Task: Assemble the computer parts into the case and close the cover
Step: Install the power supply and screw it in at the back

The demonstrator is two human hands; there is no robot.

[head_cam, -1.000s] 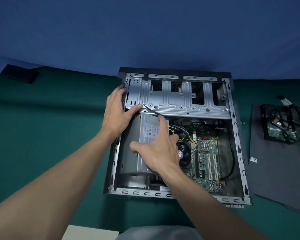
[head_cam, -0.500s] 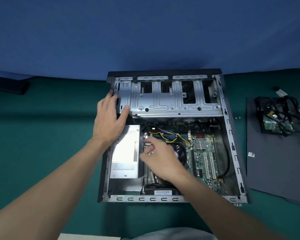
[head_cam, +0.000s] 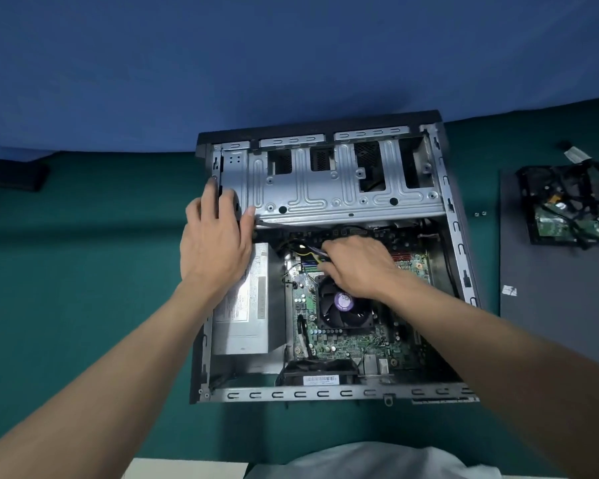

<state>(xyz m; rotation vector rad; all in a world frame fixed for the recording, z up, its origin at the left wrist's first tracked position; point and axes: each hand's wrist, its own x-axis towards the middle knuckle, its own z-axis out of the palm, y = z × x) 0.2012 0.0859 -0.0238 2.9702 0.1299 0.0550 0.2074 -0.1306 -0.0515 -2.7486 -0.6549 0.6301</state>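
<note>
Head cam, looking down: the open case [head_cam: 325, 394] is laid flat on the green table [head_cam: 83, 271]. Its far-left wall is gripped by the left hand [head_cam: 211, 247], fingers draped over the outside, thumb pressed on the drive cage [head_cam: 325, 188] edge. A bundle of yellow and purple cables [head_cam: 310, 254] is pinched by the right hand [head_cam: 357, 267], fingers curled, just beyond the CPU fan [head_cam: 339, 312] on the motherboard [head_cam: 357, 340]. The power supply [head_cam: 242, 319] is seated along the left side. The dark cover [head_cam: 550, 323] is parked right of the case, with a hard drive [head_cam: 564, 219] on its far end.
</note>
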